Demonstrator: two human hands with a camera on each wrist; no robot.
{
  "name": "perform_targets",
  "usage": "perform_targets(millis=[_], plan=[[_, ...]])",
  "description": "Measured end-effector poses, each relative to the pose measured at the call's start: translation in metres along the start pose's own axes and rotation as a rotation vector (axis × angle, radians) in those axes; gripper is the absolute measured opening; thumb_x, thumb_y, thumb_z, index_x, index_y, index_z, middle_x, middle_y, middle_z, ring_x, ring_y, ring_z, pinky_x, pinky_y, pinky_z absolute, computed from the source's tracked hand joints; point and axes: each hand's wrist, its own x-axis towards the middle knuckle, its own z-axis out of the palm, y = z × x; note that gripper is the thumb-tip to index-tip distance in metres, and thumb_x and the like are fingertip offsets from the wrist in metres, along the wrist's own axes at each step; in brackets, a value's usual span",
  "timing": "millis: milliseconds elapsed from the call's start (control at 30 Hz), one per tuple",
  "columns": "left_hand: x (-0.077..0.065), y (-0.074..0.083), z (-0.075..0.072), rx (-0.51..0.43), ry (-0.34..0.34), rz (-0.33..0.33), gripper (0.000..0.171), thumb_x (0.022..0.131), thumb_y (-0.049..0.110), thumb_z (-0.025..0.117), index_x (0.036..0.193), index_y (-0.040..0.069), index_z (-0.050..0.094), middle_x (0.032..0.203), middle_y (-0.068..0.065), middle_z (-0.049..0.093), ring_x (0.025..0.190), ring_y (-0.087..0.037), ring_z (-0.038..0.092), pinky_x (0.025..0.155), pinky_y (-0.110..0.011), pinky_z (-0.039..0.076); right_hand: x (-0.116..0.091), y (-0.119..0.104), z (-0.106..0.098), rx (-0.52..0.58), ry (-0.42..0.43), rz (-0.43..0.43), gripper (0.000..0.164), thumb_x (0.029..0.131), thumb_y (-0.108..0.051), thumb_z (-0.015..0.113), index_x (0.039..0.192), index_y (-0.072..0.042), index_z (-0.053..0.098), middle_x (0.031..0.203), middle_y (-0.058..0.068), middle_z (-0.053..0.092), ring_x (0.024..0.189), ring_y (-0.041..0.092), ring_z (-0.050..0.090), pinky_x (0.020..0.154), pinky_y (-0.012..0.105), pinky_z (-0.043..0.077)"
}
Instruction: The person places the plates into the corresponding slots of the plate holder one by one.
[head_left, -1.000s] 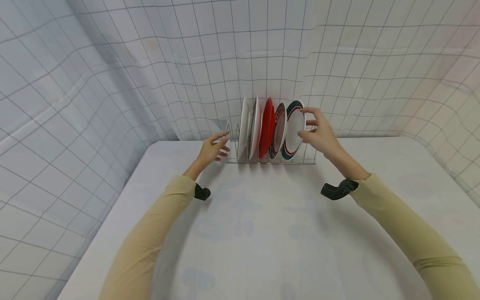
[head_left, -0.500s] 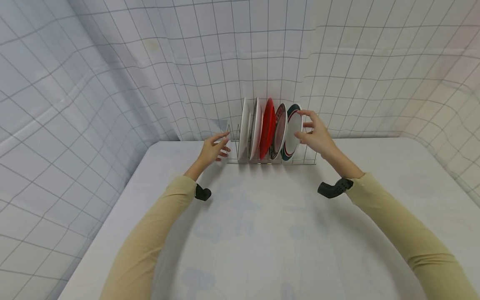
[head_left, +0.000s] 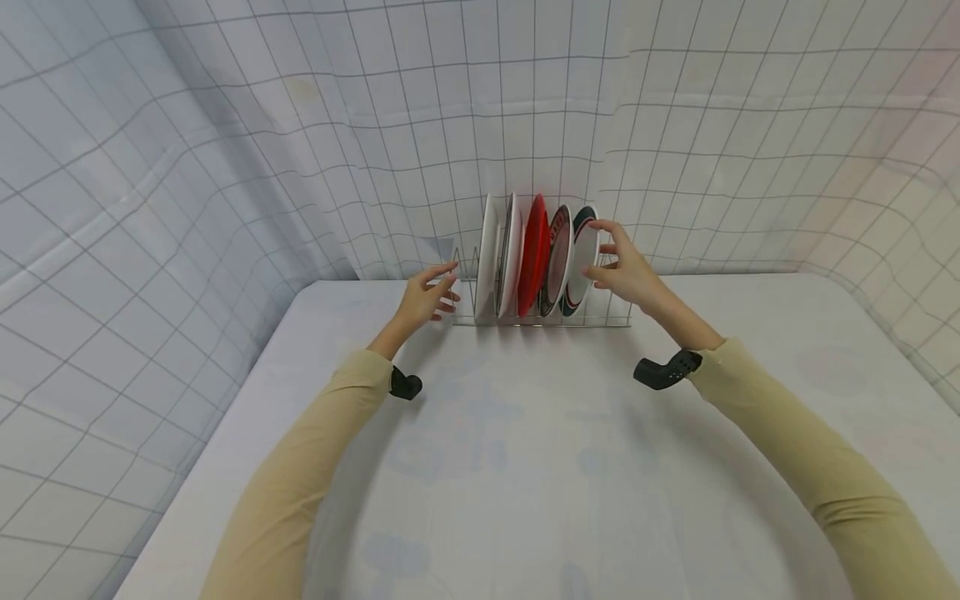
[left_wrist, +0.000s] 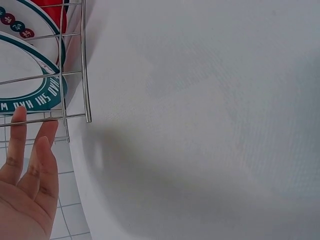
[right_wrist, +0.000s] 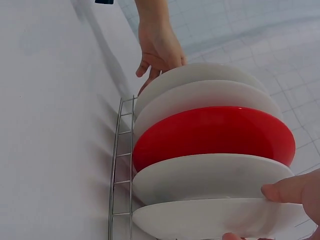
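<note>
A wire dish rack (head_left: 540,326) holds several plates on edge. At its right end my right hand (head_left: 633,277) grips the rim of the last plate (head_left: 582,250), which has a white face and dark green border with a red line. Its thumb (right_wrist: 280,191) lies over that plate's rim in the right wrist view. To its left stand a patterned plate (head_left: 557,260), a red plate (head_left: 534,254) and two white-backed plates (head_left: 512,258). My left hand (head_left: 416,304) is at the rack's left end, its nearly straight fingertips at the end wires (left_wrist: 30,121).
A white cloth-covered table (head_left: 480,467) spreads in front of the rack. Grid-patterned fabric (head_left: 420,100) hangs close behind it and along both sides. Black wrist cameras (head_left: 667,369) stick out below the sleeves.
My right hand has moved slightly left with the last plate, which now stands more edge-on and closer to the patterned plate. The left hand stays at the rack's end.
</note>
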Motion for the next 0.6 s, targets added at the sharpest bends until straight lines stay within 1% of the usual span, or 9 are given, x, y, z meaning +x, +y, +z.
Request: perform_targets(millis=[67, 200, 300, 333, 367, 400, 433, 500, 600], plan=[[0.000, 0.001, 0.000, 0.001, 0.002, 0.000, 0.044, 0.103, 0.027, 0.046, 0.145, 0.015, 0.044, 0.112, -0.033, 0.064, 0.099, -0.049, 0.063, 0.070, -0.048, 0.054, 0.000, 0.001, -0.001, -0.005, -0.010, -0.010, 0.074, 0.094, -0.008, 0.058, 0.153, -0.019, 0.014, 0.150, 0.030, 0.024, 0.120, 0.044, 0.052, 0.088, 0.042, 0.054], [0.000, -0.002, 0.001, 0.008, 0.002, 0.007, 0.044, 0.103, 0.026, 0.045, 0.146, 0.015, 0.043, 0.111, -0.033, 0.064, 0.098, -0.049, 0.064, 0.068, -0.047, 0.054, -0.001, 0.002, -0.002, -0.010, -0.030, -0.015, 0.076, 0.094, -0.009, 0.058, 0.154, -0.020, 0.011, 0.151, 0.030, 0.024, 0.121, 0.045, 0.051, 0.088, 0.043, 0.053], [0.008, -0.017, 0.002, 0.014, 0.007, 0.020, 0.045, 0.102, 0.031, 0.046, 0.145, 0.018, 0.044, 0.110, -0.031, 0.065, 0.096, -0.047, 0.066, 0.062, -0.038, 0.054, -0.002, 0.005, -0.002, -0.027, -0.039, -0.019, 0.077, 0.094, -0.010, 0.059, 0.154, -0.021, 0.011, 0.151, 0.030, 0.024, 0.121, 0.044, 0.052, 0.085, 0.040, 0.052], [0.010, -0.022, 0.002, 0.020, 0.011, 0.025, 0.045, 0.102, 0.033, 0.046, 0.145, 0.020, 0.044, 0.110, -0.031, 0.066, 0.094, -0.045, 0.066, 0.061, -0.038, 0.054, -0.003, 0.005, -0.001, -0.025, -0.040, -0.022, 0.077, 0.094, -0.010, 0.059, 0.154, -0.021, 0.011, 0.151, 0.029, 0.025, 0.122, 0.044, 0.052, 0.086, 0.043, 0.052], [0.013, -0.026, 0.003, 0.027, 0.016, 0.032, 0.045, 0.102, 0.035, 0.046, 0.145, 0.021, 0.045, 0.109, -0.030, 0.066, 0.093, -0.044, 0.067, 0.059, -0.035, 0.053, -0.004, 0.006, -0.001, -0.025, -0.043, -0.027, 0.078, 0.094, -0.011, 0.059, 0.154, -0.021, 0.011, 0.151, 0.029, 0.025, 0.122, 0.044, 0.052, 0.088, 0.047, 0.050], [0.015, -0.031, 0.003, 0.035, 0.021, 0.039, 0.046, 0.101, 0.037, 0.046, 0.145, 0.023, 0.045, 0.108, -0.029, 0.067, 0.092, -0.042, 0.068, 0.058, -0.033, 0.052, -0.004, 0.008, -0.001, -0.029, -0.044, -0.035, 0.077, 0.095, -0.012, 0.059, 0.154, -0.022, 0.012, 0.151, 0.029, 0.025, 0.123, 0.045, 0.051, 0.089, 0.047, 0.050], [0.017, -0.035, 0.003, 0.043, 0.023, 0.048, 0.046, 0.101, 0.038, 0.046, 0.144, 0.024, 0.045, 0.108, -0.028, 0.067, 0.091, -0.040, 0.069, 0.057, -0.031, 0.052, -0.005, 0.009, -0.001, -0.037, -0.044, -0.049, 0.077, 0.095, -0.013, 0.059, 0.154, -0.022, 0.012, 0.152, 0.028, 0.024, 0.124, 0.045, 0.050, 0.091, 0.051, 0.048], [0.017, -0.036, 0.002, 0.090, 0.014, 0.072, 0.046, 0.102, 0.038, 0.045, 0.145, 0.024, 0.044, 0.108, -0.026, 0.068, 0.090, -0.037, 0.069, 0.058, -0.031, 0.052, -0.008, 0.011, -0.003, -0.071, -0.035, -0.079, 0.074, 0.096, -0.016, 0.058, 0.154, -0.022, 0.014, 0.153, 0.028, 0.023, 0.127, 0.046, 0.047, 0.096, 0.057, 0.044], [0.015, -0.034, -0.006, 0.199, 0.011, 0.108, 0.046, 0.102, 0.036, 0.045, 0.146, 0.024, 0.043, 0.114, -0.021, 0.068, 0.093, -0.034, 0.069, 0.063, -0.033, 0.054, -0.015, 0.016, -0.011, -0.166, 0.015, -0.145, 0.070, 0.096, -0.021, 0.058, 0.154, -0.020, 0.018, 0.154, 0.026, 0.025, 0.131, 0.046, 0.042, 0.099, 0.060, 0.041]])
